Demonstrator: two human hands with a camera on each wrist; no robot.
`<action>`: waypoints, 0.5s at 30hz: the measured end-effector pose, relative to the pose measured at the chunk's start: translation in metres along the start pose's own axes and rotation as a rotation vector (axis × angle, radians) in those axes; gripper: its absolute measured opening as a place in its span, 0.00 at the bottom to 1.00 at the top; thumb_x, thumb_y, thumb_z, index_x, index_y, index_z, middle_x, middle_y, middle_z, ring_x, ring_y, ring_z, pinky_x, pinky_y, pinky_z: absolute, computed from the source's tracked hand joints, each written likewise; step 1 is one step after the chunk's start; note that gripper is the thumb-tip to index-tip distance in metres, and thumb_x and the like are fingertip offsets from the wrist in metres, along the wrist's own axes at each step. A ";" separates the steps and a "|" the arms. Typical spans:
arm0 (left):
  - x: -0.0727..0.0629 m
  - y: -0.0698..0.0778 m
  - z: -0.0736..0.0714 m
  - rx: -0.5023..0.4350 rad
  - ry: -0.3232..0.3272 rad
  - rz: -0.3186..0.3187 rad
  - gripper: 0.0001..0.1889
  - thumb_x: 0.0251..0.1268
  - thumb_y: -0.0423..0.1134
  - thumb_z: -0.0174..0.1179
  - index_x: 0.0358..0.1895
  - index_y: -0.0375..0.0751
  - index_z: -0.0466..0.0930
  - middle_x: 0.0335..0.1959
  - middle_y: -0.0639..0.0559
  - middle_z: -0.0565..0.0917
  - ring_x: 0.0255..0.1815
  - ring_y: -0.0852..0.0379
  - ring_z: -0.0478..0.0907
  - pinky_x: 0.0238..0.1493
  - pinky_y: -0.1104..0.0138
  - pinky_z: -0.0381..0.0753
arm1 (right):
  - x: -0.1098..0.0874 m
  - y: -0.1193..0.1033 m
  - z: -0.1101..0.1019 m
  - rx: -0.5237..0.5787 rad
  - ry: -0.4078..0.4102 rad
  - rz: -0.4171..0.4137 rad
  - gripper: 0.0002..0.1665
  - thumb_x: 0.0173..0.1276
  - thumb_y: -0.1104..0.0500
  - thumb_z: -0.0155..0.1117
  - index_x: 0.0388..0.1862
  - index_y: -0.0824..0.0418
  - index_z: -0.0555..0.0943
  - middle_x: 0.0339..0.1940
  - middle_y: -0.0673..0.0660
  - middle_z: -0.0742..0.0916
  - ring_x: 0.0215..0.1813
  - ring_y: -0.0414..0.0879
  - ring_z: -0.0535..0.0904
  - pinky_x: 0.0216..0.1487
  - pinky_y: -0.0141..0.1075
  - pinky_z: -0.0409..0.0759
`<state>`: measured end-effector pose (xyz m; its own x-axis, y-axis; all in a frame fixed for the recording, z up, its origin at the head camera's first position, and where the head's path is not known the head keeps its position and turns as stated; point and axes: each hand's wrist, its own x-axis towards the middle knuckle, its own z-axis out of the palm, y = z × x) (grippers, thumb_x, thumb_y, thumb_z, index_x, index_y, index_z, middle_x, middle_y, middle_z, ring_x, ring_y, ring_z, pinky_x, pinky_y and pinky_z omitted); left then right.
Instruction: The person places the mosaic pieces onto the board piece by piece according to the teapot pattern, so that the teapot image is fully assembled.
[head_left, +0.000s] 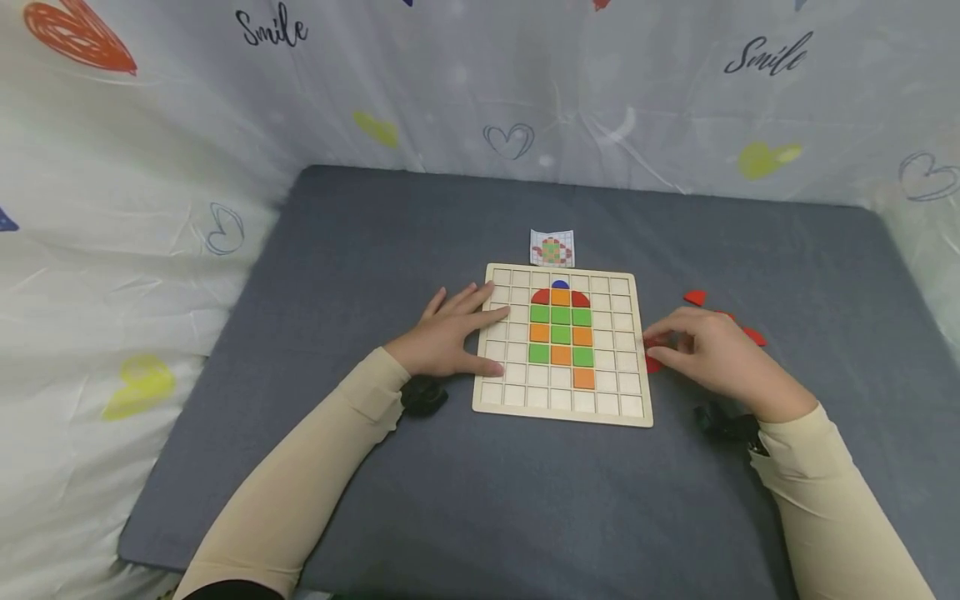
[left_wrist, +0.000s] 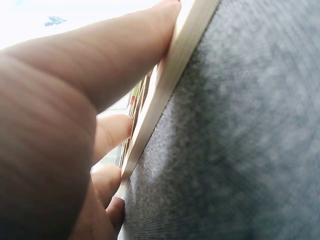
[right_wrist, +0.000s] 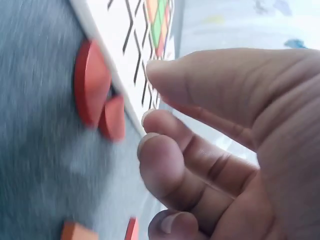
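Observation:
A wooden grid board [head_left: 615, 406] lies on the grey cloth with green and orange squares, two red rounded pieces [head_left: 540, 297] and a blue half-round piece [head_left: 559, 284] in its middle columns. My left hand [head_left: 448, 335] rests spread on the board's left edge, thumb and fingertips touching it. Beside the right edge, my right hand [head_left: 712, 350] hovers over red pieces with loosely bent fingers. In the right wrist view, its thumb and fingertips stand apart with nothing seen between them; a red rounded piece [right_wrist: 92, 82] and a smaller red piece [right_wrist: 114, 119] lie against the board.
A small picture card [head_left: 552, 248] with a coloured pattern touches the board's far edge. More red pieces [head_left: 695, 297] lie beyond the right hand. An orange piece [right_wrist: 79, 233] shows low in the right wrist view. A printed white curtain [head_left: 450, 92] surrounds the table.

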<state>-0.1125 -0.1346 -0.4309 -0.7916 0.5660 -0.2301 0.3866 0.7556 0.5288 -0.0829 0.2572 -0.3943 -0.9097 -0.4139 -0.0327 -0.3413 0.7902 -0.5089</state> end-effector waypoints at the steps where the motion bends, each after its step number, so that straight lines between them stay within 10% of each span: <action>1: 0.000 0.000 0.000 0.000 -0.001 0.000 0.51 0.61 0.69 0.70 0.85 0.61 0.57 0.89 0.57 0.40 0.89 0.53 0.31 0.83 0.47 0.20 | 0.000 0.003 -0.002 -0.008 0.003 0.012 0.12 0.66 0.61 0.79 0.48 0.59 0.91 0.41 0.52 0.89 0.27 0.40 0.75 0.25 0.33 0.75; 15: 0.000 0.001 -0.001 0.006 -0.005 -0.009 0.51 0.61 0.69 0.70 0.85 0.60 0.57 0.89 0.56 0.40 0.89 0.53 0.31 0.83 0.48 0.20 | -0.014 0.042 -0.026 -0.054 -0.005 0.166 0.18 0.69 0.60 0.76 0.55 0.65 0.88 0.36 0.56 0.84 0.25 0.40 0.74 0.24 0.35 0.72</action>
<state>-0.1123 -0.1338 -0.4296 -0.7925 0.5611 -0.2389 0.3828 0.7626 0.5215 -0.0911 0.3078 -0.3930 -0.9535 -0.2780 -0.1165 -0.1991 0.8711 -0.4490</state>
